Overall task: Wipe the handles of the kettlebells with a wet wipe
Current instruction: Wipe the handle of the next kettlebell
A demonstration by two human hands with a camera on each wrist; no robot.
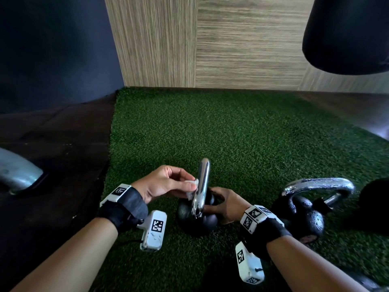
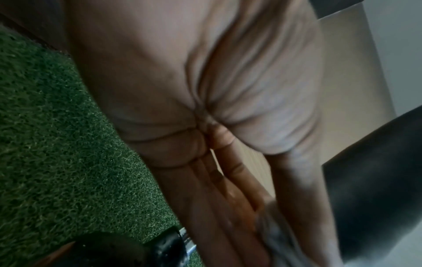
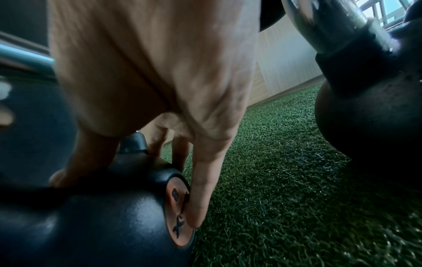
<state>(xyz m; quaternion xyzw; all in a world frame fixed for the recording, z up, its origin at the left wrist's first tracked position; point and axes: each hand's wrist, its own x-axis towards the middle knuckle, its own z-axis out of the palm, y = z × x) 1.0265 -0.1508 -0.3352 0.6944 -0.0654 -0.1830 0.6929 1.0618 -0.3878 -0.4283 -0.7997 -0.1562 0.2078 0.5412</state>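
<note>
Fingers of the left hand are pinched on the soft wet wipe, pressed against the slick-looking handle just beyond them, while the presumably heavy kettlebell is gripped at its ball by the right hand.

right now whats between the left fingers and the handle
The wipe: the left hand pinches it against the handle of the kettlebell that the right hand holds. The head view shows it.
</note>
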